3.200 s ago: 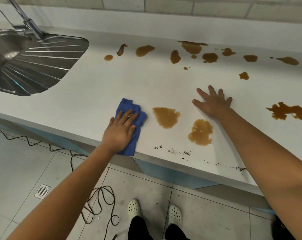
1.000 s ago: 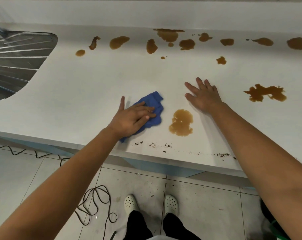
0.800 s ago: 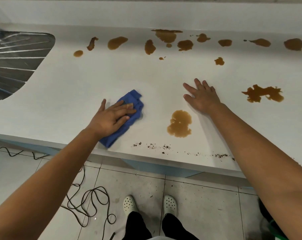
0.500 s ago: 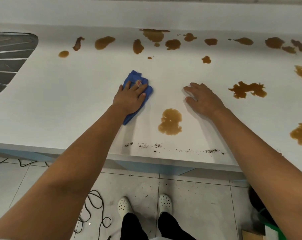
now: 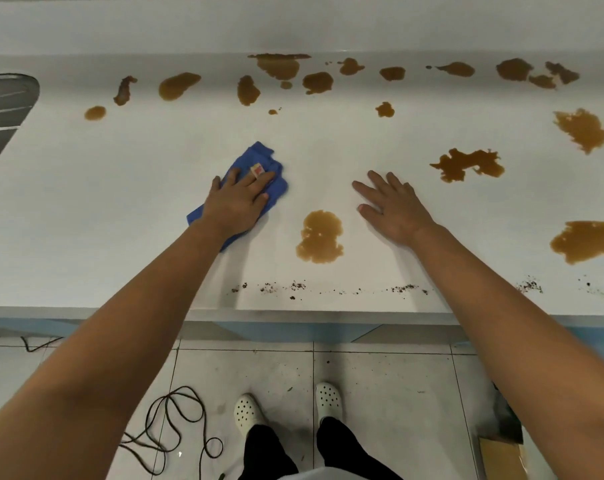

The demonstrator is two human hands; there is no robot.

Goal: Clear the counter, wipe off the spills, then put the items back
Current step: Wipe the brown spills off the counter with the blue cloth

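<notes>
The left hand [image 5: 236, 202] presses flat, fingers spread, on the blue cloth [image 5: 259, 168]. The nearest brown spill [image 5: 320, 236] lies just right of the cloth and nearer the worktop [image 5: 120, 202] edge. The right hand [image 5: 392, 207] rests open and empty beyond that spill.

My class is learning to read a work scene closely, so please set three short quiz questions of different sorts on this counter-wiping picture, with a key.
1. True or false: the left hand presses the blue cloth flat on the counter.
2. Which lies between the two hands, nearer the front edge? A) the sink B) a brown puddle C) a cable
3. Fill in: the right hand holds ____.

Key
1. True.
2. B, the brown puddle.
3. Nothing; it lies open, palm down, on the counter.
</notes>
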